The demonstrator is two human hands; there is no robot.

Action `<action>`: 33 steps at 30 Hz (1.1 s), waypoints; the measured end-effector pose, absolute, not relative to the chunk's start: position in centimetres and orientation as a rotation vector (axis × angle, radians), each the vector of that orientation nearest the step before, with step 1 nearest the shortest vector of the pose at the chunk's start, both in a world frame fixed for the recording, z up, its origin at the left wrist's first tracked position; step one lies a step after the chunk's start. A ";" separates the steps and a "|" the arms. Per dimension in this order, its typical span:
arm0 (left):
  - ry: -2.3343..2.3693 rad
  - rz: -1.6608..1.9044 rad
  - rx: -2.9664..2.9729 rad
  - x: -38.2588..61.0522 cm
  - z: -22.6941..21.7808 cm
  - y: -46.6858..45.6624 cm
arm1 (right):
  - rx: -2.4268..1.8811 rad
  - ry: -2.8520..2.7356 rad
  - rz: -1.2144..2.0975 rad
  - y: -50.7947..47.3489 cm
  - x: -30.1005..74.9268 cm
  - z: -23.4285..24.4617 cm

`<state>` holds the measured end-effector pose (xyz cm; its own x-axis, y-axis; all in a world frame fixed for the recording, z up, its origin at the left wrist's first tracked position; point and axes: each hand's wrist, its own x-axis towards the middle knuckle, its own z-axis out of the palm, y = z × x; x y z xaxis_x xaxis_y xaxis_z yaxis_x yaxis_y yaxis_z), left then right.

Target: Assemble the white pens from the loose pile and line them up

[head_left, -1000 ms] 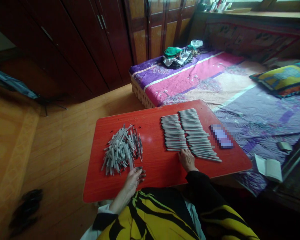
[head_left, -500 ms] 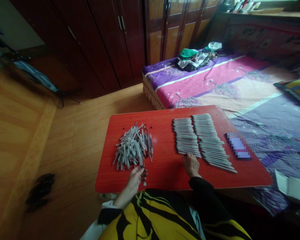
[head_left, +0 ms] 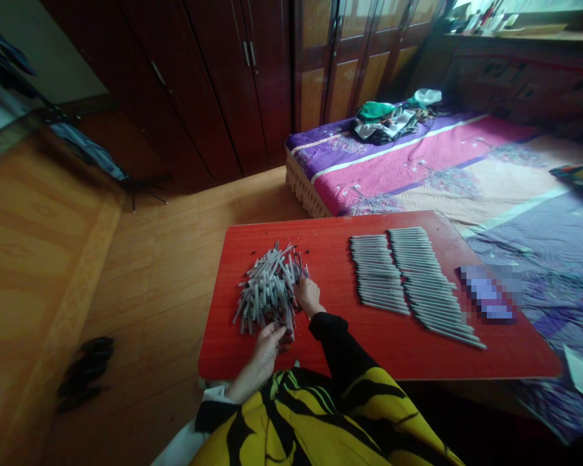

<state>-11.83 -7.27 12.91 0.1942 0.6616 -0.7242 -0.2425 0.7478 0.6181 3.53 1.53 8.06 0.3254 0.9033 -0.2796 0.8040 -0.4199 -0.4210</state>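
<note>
On the red table [head_left: 335, 336], a loose heap of thin pale grey tubes [head_left: 265, 285] lies in front of me, with slim dark rods [head_left: 298, 265] along its right side. My left hand [head_left: 268, 343] is at the heap's near edge. Its thumb and fingers are pinched, and a pale tube [head_left: 291, 327] shows at the fingertips. My right hand [head_left: 309, 296] reaches into the dark rods with bent fingers; whatever is between its fingertips is hidden. Right of both hands, grey sticks with dark left ends lie side by side in a shorter column [head_left: 379, 275] and a longer column [head_left: 434, 285].
A blurred-out purple item [head_left: 486, 294] lies by the table's right edge. Beyond the table stands a bed [head_left: 408, 168] with a bundle of cloth [head_left: 383, 120] on it. Dark wardrobes [head_left: 214, 84] line the back. Black footwear [head_left: 85, 372] sits on the tiled floor at left.
My right hand has moved left from beside the shorter column to the dark rods at the heap. My left hand stays by the heap's near edge. The view has shifted slightly.
</note>
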 end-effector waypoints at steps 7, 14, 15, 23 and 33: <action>1.223 0.656 0.409 -12.5 12.5 -6.7 | -2.453 -1.479 0.797 2.9 2.6 7.5; 1.204 0.658 0.411 -12.4 11.2 -6.7 | -2.458 -1.317 0.886 0.5 3.2 7.3; 1.211 0.667 0.413 -12.3 11.1 -6.7 | -2.442 -1.293 0.902 0.0 3.4 7.4; 1.347 0.857 0.571 -11.1 10.8 -6.1 | -2.002 -1.196 1.350 -6.6 3.7 8.7; 1.372 0.860 0.686 -9.5 11.2 -6.2 | -1.652 -1.126 1.603 -10.5 3.0 9.7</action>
